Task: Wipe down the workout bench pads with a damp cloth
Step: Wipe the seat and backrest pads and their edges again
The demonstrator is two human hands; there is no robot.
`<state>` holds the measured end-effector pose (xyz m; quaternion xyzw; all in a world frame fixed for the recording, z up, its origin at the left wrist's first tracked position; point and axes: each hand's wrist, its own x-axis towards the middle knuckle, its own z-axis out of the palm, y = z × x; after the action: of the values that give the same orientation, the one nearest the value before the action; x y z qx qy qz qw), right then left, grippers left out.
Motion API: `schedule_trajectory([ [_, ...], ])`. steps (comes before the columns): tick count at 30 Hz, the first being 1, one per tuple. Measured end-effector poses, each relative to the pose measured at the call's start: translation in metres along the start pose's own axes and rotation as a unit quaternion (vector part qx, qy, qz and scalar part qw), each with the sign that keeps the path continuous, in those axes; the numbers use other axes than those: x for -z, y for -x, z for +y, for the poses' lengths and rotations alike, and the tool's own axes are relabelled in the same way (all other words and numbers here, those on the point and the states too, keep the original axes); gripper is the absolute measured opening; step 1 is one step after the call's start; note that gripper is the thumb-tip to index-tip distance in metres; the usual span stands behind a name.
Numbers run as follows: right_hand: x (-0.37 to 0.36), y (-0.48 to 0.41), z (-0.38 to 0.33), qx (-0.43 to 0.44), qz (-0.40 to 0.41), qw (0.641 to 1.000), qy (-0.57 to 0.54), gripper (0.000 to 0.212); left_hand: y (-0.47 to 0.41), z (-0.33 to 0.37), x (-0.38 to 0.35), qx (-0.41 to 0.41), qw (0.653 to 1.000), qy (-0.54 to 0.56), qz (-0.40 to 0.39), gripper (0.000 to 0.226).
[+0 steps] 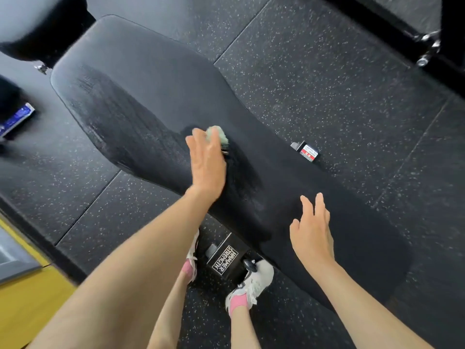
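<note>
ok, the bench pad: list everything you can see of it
The bench pad is one long black cushion, vinyl-looking, with rounded corners, broad at the far end and narrower nearer. It runs diagonally from upper left to lower right. A darker, streaky, wet-looking band covers its far half up to the cloth, pale green, which the left hand presses on its middle. The right hand is spread over the nearer part; contact unclear.

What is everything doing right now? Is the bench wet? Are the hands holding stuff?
Bench pad: wet streaks over part of it, the rest dull.
Cloth: bunched up, lying on the pad.
Left hand: fingers straight, pressing the cloth.
Right hand: open, holds nothing, over the pad.
Shoes: on the floor beside the bench.
</note>
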<state>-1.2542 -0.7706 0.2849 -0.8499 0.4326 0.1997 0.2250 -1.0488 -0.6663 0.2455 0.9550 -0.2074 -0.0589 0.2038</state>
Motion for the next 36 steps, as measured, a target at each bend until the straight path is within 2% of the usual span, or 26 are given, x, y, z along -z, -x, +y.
schedule_trajectory([
  [2,0.001,0.001,0.002,-0.001,-0.004,1.0,0.0,0.054,0.027,0.02,-0.008,-0.121,0.989,-0.006,-0.089,0.043],
  [3,0.002,0.003,0.0,0.001,-0.008,1.0,0.001,0.055,0.041,0.023,-0.009,-0.241,0.957,-0.018,-0.162,0.041],
  [4,0.003,0.003,-0.002,0.007,-0.01,1.0,0.005,0.055,0.051,0.02,-0.007,-0.379,0.899,-0.037,-0.216,0.041],
  [5,0.004,0.003,-0.005,0.016,-0.011,1.0,0.009,0.055,0.045,0.006,-0.002,-0.509,0.825,-0.063,-0.237,0.04],
  [6,0.006,0.002,-0.01,0.024,-0.008,1.0,0.013,0.055,0.029,-0.013,0.007,-0.595,0.768,-0.078,-0.226,0.04],
  [7,0.008,0.001,-0.015,0.032,-0.002,0.999,0.015,0.056,0.006,-0.034,0.015,-0.614,0.758,-0.096,-0.198,0.039],
  [8,0.01,-0.001,-0.022,0.041,0.003,0.999,0.017,0.056,-0.018,-0.056,0.025,-0.568,0.798,-0.108,-0.167,0.038],
  [9,0.011,-0.006,-0.03,0.051,0.005,0.999,0.015,0.056,-0.041,-0.081,0.037,-0.477,0.862,-0.117,-0.127,0.04],
  [11,0.011,-0.016,-0.046,0.068,0.008,0.997,0.019,0.057,-0.069,-0.116,0.052,-0.231,0.968,-0.083,-0.049,0.049],
  [13,0.006,-0.024,-0.063,0.078,0.005,0.997,0.025,0.058,-0.067,-0.112,0.047,-0.055,0.996,-0.071,0.006,0.051],
  [14,0.004,-0.028,-0.072,0.068,0.006,0.997,0.02,0.058,-0.062,-0.096,0.041,-0.027,0.997,-0.066,0.019,0.048],
  [15,0.002,-0.032,-0.082,0.053,0.004,0.999,0.011,0.057,-0.052,-0.08,0.034,-0.036,0.998,-0.05,0.009,0.046],
  [16,-0.001,-0.033,-0.094,0.04,0.0,0.999,0.001,0.057,-0.039,-0.067,0.029,-0.096,0.994,-0.036,-0.022,0.043],
  [17,-0.003,-0.035,-0.107,0.032,0.001,0.999,-0.003,0.057,-0.026,-0.06,0.026,-0.213,0.973,-0.041,-0.081,0.04],
  [19,-0.004,-0.045,-0.138,0.031,0.008,0.999,-0.002,0.057,-0.014,-0.07,0.029,-0.466,0.866,-0.094,-0.156,0.026],
  [20,-0.005,-0.052,-0.155,0.031,0.013,0.999,-0.007,0.057,-0.028,-0.088,0.035,-0.535,0.823,-0.091,-0.166,0.019],
  [21,-0.004,-0.058,-0.172,0.029,0.015,0.999,-0.013,0.057,-0.051,-0.108,0.044,-0.552,0.814,-0.087,-0.16,0.018],
  [23,-0.002,-0.074,-0.203,0.026,0.018,0.999,-0.023,0.057,-0.106,-0.152,0.066,-0.462,0.874,-0.092,-0.117,0.028],
  [25,0.0,-0.089,-0.228,0.025,0.022,0.999,-0.031,0.057,-0.16,-0.196,0.091,-0.301,0.945,-0.109,-0.063,0.044],
  [27,0.001,-0.102,-0.251,0.033,0.028,0.999,-0.031,0.057,-0.196,-0.225,0.112,-0.096,0.991,-0.093,-0.034,0.054],
  [29,0.002,-0.113,-0.268,0.037,0.034,0.998,-0.031,0.059,-0.204,-0.219,0.117,0.045,0.997,-0.064,0.012,0.052],
  [30,0.001,-0.117,-0.274,0.031,0.036,0.998,-0.031,0.059,-0.198,-0.206,0.115,0.055,0.997,-0.052,0.015,0.049],
  [31,0.0,-0.12,-0.28,0.023,0.035,0.999,-0.03,0.06,-0.186,-0.195,0.109,0.019,0.999,-0.037,0.001,0.048],
  [33,-0.002,-0.125,-0.288,0.001,0.032,0.999,-0.029,0.063,-0.152,-0.18,0.098,-0.181,0.978,-0.039,-0.091,0.052],
  [35,-0.003,-0.133,-0.295,-0.014,0.035,0.999,-0.033,0.067,-0.144,-0.196,0.101,-0.403,0.899,-0.088,-0.15,0.047],
  [36,-0.004,-0.137,-0.298,-0.022,0.037,0.999,-0.033,0.069,-0.157,-0.214,0.106,-0.445,0.878,-0.089,-0.152,0.048],
])
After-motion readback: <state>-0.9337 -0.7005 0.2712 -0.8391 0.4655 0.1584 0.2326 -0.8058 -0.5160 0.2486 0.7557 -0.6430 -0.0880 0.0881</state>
